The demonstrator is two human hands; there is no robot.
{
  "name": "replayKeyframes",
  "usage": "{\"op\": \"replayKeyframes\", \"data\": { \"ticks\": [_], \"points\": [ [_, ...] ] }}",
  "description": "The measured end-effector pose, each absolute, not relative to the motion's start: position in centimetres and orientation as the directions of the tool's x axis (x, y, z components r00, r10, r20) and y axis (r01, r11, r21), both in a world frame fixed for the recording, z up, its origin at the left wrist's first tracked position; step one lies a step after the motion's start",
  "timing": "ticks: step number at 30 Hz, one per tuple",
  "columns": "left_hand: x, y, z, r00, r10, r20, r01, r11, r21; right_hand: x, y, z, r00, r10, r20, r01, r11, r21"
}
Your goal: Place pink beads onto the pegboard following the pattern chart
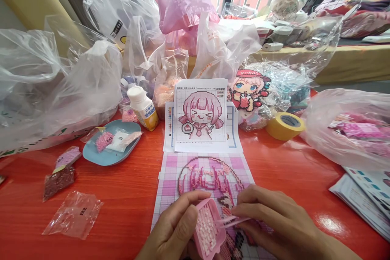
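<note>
My left hand (179, 223) is closed around a small pink tray (219, 233) full of pale beads (205, 229), lined up partly in rows. Between the fingers of my right hand (268, 215) is a pair of pale pink tweezers (228, 222); their tips reach the tray's right edge. Whether a bead sits in the tips is too small to tell. Under both hands lies a checked pegboard (166, 178), with a partly covered bead picture (210, 174) in pinks and browns. Behind it leans a printed chart (199, 115) of a pink-haired character.
At left are a blue plate (91, 156) with bead packets, a white bottle (141, 107) and a small clear bag (76, 213). Yellow tape (284, 126), a finished bead figure (250, 89) and papers (362, 203) are at right. Plastic bags (91, 65) line the back.
</note>
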State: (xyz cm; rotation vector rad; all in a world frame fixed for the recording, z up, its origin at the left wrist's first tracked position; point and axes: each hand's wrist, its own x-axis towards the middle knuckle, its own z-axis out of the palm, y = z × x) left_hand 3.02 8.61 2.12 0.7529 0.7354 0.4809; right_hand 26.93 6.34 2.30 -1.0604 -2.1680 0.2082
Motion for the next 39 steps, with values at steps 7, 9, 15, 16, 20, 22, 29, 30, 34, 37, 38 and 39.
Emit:
{"op": "replayKeyframes", "data": {
  "ticks": [7, 9, 15, 16, 20, 22, 29, 30, 34, 37, 38, 39],
  "points": [
    [3.05, 8.63, 2.31, 0.640, 0.608, -0.470, -0.104, 0.675, 0.730, 26.98, 6.27, 2.10, -0.420, 0.743, 0.521, 0.626, 0.653, -0.427],
    [3.07, 8.57, 2.28, 0.630, 0.608, -0.484, -0.096, 0.679, 0.728, 26.95, 6.29, 2.08, -0.410, 0.745, 0.526, 0.628, 0.649, -0.430],
    [2.93, 8.47, 1.87, 0.626, 0.606, -0.492, -0.101, 0.688, 0.719, 26.98, 6.19, 1.79, -0.399, 0.772, 0.495, 0.627, 0.623, -0.467],
    [2.88, 8.49, 1.82, 0.631, 0.604, -0.487, -0.104, 0.688, 0.718, 27.01, 6.16, 1.74, -0.404, 0.770, 0.493, 0.626, 0.626, -0.465],
    [2.82, 8.55, 1.81, 0.645, 0.602, -0.471, -0.108, 0.682, 0.723, 27.17, 6.05, 1.64, -0.423, 0.759, 0.495, 0.622, 0.641, -0.450],
    [2.88, 8.56, 1.91, 0.647, 0.602, -0.468, -0.108, 0.680, 0.726, 27.22, 6.02, 1.60, -0.427, 0.761, 0.489, 0.625, 0.639, -0.449],
    [3.16, 8.57, 2.23, 0.635, 0.604, -0.482, -0.108, 0.687, 0.719, 27.27, 6.07, 1.70, -0.433, 0.759, 0.487, 0.620, 0.643, -0.450],
    [3.17, 8.57, 2.24, 0.632, 0.604, -0.485, -0.103, 0.686, 0.721, 27.28, 6.08, 1.73, -0.435, 0.757, 0.487, 0.619, 0.644, -0.449],
    [3.16, 8.61, 2.28, 0.632, 0.603, -0.487, -0.088, 0.680, 0.728, 27.28, 6.10, 1.81, -0.432, 0.756, 0.491, 0.616, 0.646, -0.452],
    [3.13, 8.62, 2.38, 0.640, 0.598, -0.483, -0.090, 0.683, 0.725, 27.24, 6.15, 1.85, -0.428, 0.756, 0.495, 0.619, 0.644, -0.449],
    [3.12, 8.61, 2.41, 0.642, 0.596, -0.482, -0.093, 0.685, 0.723, 27.22, 6.19, 1.89, -0.429, 0.753, 0.498, 0.620, 0.647, -0.445],
    [3.12, 8.61, 2.44, 0.643, 0.595, -0.481, -0.096, 0.686, 0.721, 27.19, 6.22, 1.96, -0.431, 0.750, 0.502, 0.620, 0.650, -0.439]
  ]
}}
